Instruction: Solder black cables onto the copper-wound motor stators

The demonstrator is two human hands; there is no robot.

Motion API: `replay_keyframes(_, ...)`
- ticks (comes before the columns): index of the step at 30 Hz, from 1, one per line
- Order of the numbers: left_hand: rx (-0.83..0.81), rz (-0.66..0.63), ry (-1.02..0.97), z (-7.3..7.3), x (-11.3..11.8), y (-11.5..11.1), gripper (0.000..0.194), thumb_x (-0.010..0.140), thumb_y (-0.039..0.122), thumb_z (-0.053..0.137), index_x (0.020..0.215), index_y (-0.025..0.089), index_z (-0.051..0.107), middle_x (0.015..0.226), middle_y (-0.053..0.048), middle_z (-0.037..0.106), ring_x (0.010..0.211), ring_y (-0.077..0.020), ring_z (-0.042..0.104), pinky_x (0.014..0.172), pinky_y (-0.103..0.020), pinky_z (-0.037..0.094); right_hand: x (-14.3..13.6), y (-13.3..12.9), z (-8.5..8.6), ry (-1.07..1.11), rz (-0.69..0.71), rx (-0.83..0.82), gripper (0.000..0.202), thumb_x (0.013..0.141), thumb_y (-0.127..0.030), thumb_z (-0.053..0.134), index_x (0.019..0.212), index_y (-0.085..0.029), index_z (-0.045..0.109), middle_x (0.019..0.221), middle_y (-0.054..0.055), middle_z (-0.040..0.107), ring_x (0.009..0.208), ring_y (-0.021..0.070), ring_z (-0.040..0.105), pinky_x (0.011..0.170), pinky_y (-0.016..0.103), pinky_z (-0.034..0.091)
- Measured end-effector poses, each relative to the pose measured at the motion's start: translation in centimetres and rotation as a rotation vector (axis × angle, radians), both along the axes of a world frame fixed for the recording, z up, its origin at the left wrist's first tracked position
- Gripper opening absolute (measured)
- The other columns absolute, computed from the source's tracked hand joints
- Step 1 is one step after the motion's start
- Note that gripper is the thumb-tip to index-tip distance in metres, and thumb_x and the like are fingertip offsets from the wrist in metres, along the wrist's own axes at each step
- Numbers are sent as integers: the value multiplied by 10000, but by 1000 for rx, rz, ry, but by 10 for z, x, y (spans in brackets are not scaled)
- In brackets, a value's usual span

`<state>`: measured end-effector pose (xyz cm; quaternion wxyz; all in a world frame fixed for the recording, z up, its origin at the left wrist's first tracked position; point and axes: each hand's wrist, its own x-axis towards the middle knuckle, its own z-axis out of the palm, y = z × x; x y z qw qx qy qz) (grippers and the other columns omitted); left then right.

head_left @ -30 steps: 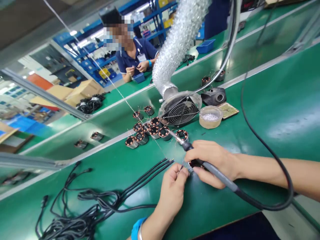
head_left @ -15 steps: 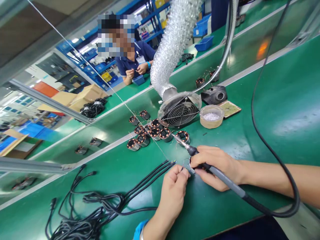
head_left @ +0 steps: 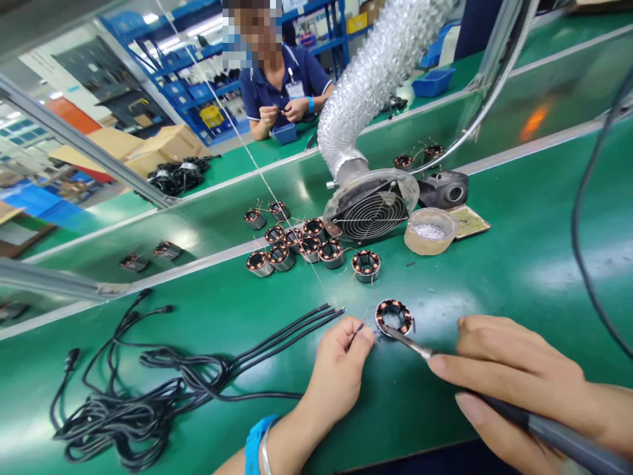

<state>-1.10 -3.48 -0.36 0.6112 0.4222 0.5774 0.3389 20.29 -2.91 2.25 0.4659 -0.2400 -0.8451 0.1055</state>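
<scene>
My left hand [head_left: 341,363] is closed in a pinch on a thin dark wire [head_left: 357,330]. Fine leads run from there toward a stator [head_left: 394,303], a round motor core with copper coils, just right of the fingertips. My right hand [head_left: 519,376] grips a soldering iron [head_left: 564,435] by its grey and black handle. Its metal tip points left and lies over the stator's near rim; whether it touches cannot be made out. Black power cables [head_left: 168,396] lie coiled to the left, several stripped ends beside my left hand.
Several more stators [head_left: 279,256] stand behind, before a fume extractor [head_left: 373,211] with a silver duct. Near it are a round tub [head_left: 430,231] of shiny bits, a flat tin [head_left: 469,221] and a black holder [head_left: 448,189]. A co-worker [head_left: 284,92] sits across the bench.
My right hand has moved off the stator to the right and nearer, its iron tip now over the stator. The stator shows uncovered. My left hand keeps its pinch; the view has shifted.
</scene>
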Motion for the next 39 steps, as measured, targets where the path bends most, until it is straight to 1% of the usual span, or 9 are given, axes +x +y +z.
replay_keyframes(10,52,-66,34,0,-1,1,311,880,439,514,697,195,449,573,85,302,506,-80,218,499,-232,208,-4,1,-10,-26,42,12,316,741,-35,515,999,-149,655,675,23,582,549,161,585,537,327,517)
replay_keyframes(19,39,-67,33,-2,0,0,306,883,435,510,704,192,457,571,86,306,493,-73,218,498,-233,209,8,5,7,-99,28,6,341,746,-27,514,1038,-156,633,729,33,596,616,177,608,584,351,532)
replay_keyframes(21,38,-67,33,-3,-1,0,308,884,436,510,704,192,454,570,87,303,487,-70,213,496,-233,207,10,8,8,-93,-80,10,340,787,-39,536,1078,-184,633,777,37,588,650,186,601,594,356,516)
replay_keyframes(26,34,-67,24,-3,-1,0,304,878,437,516,706,194,455,569,89,304,477,-66,208,492,-233,207,15,32,-1,-18,-521,149,310,879,-138,597,1158,-263,647,870,52,601,697,211,572,611,359,471)
replay_keyframes(29,29,-63,16,-2,-1,1,307,871,443,517,703,195,452,568,90,302,475,-65,207,489,-232,209,22,50,-9,-221,-654,24,261,945,-243,555,1191,-204,633,881,83,668,723,242,631,632,364,481)
replay_keyframes(31,30,-65,11,-2,-1,1,308,874,445,512,703,196,450,566,91,299,475,-65,205,487,-231,209,26,57,-12,-404,-659,-75,275,979,-303,493,1184,-182,630,760,65,675,604,230,623,544,336,446)
replay_keyframes(33,34,-68,11,-2,-1,1,305,878,440,508,706,195,453,567,91,296,476,-65,205,487,-230,207,28,58,-13,-460,-641,-106,273,991,-312,465,1164,-185,634,612,17,625,470,192,568,464,301,388)
replay_keyframes(35,34,-68,13,-2,-1,0,303,881,432,511,704,194,452,567,91,294,477,-65,203,486,-229,204,26,55,-12,-364,-578,-106,233,989,-262,475,1151,-189,625,590,-8,606,457,165,568,472,279,409)
replay_keyframes(39,30,-62,9,-1,0,-1,304,878,431,524,701,194,453,563,91,293,476,-65,205,483,-228,203,12,47,-11,-121,-324,-104,191,953,-122,520,1099,-213,603,767,-2,670,622,136,644,611,240,498)
